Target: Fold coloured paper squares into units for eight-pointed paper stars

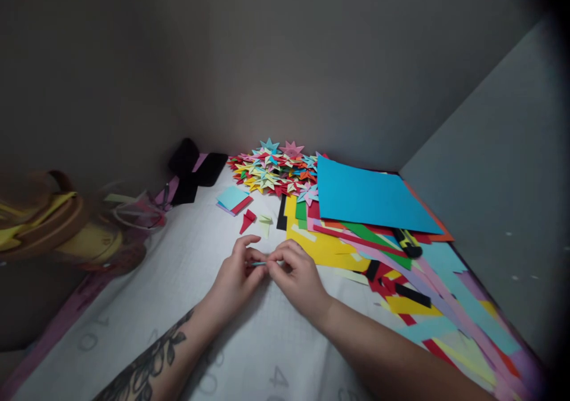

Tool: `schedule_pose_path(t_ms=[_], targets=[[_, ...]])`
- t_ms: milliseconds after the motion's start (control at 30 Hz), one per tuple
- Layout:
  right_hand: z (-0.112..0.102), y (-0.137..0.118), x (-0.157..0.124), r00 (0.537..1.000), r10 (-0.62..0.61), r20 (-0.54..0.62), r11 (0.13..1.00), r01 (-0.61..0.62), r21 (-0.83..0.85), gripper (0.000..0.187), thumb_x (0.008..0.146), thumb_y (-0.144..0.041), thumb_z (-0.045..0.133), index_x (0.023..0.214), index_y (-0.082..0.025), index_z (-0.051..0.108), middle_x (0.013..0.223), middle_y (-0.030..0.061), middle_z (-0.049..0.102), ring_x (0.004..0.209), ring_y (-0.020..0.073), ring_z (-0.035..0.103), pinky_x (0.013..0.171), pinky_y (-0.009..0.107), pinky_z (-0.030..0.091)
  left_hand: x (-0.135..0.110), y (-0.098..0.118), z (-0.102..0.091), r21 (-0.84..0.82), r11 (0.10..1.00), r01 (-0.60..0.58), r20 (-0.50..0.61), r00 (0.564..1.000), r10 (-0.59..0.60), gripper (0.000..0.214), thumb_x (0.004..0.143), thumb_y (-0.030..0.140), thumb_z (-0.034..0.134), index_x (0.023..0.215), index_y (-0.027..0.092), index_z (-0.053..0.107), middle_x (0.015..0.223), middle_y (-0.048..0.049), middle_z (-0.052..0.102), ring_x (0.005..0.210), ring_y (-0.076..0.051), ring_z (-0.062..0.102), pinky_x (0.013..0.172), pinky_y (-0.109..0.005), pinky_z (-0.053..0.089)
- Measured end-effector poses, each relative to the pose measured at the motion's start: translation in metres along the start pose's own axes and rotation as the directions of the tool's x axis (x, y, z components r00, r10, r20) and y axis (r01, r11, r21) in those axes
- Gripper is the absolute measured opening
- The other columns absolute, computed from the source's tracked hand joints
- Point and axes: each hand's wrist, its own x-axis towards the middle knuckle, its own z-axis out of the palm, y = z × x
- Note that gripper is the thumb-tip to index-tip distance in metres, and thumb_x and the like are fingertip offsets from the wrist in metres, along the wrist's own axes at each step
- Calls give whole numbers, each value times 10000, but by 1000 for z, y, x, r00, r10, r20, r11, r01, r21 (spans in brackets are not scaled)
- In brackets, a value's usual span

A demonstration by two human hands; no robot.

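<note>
Between the fingertips of both hands is a small light-blue piece of paper, mostly covered by the fingers. My left hand is closed on its left end, and my right hand pinches it at the right. Just beyond the hands lie a folded red paper piece and a folded pale-green one. Behind these sits a small stack of square papers, light blue on top with red showing beneath.
A heap of folded paper stars rests against the back wall. To the right are a large blue sheet, a cutter knife and many coloured scraps. A black object and a blurred yellow-brown item lie at left.
</note>
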Motion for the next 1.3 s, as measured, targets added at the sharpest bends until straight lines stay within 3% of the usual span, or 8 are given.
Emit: schedule_pose_path(t_ms=[167,400,600,800,1000,1167,1300], targets=[[-2,-4,2,998,55,3,998,-55,29,146,792,-108,538,677,-195,558,748,9,545,749,144,534,651,255,423,-3,5,-3,201,979,-36,-47,998,47,349,823,195,521,1157,239,433,785,15,608,709,-136,591,654,-246,444],[-3,-4,4,996,91,-22,993,-89,81,148,793,-142,565,658,-196,587,717,9,555,692,136,530,566,240,397,0,9,-6,90,996,-11,-134,991,23,303,788,219,575,1081,214,495,748,17,610,694,-134,592,640,-232,452],[-2,2,1,999,-21,-29,999,20,-44,136,796,-125,561,684,-199,578,729,8,548,737,152,531,667,276,414,-1,8,-3,104,992,-74,-77,994,83,362,795,205,583,1148,215,502,975,-46,651,901,-164,621,824,-290,471],[0,4,-1,990,-143,8,980,143,-140,125,835,-144,527,746,-200,594,753,30,557,779,173,523,714,307,416,-1,15,-4,48,998,-44,-127,991,50,251,810,228,570,1057,188,549,824,-19,665,790,-145,632,759,-264,481],[-1,0,2,999,-20,-28,999,19,-33,146,826,-146,527,703,-205,576,749,21,550,765,163,532,670,280,418,2,18,-9,-6,1000,-25,-279,960,23,172,777,271,611,921,183,578,751,2,635,706,-131,606,664,-238,470],[-6,0,5,992,57,-117,998,-52,45,165,815,-141,528,663,-201,545,723,6,525,703,143,506,591,256,379,6,18,-14,-91,996,2,-374,927,-36,228,739,312,651,905,175,577,742,-7,643,688,-136,606,643,-242,465],[-8,3,6,981,84,-175,994,-71,80,182,829,-146,500,657,-202,493,707,-3,497,685,137,485,615,256,382,10,14,-17,-175,984,44,-416,902,-115,289,711,355,684,903,165,581,741,-9,654,690,-132,605,642,-232,463]])
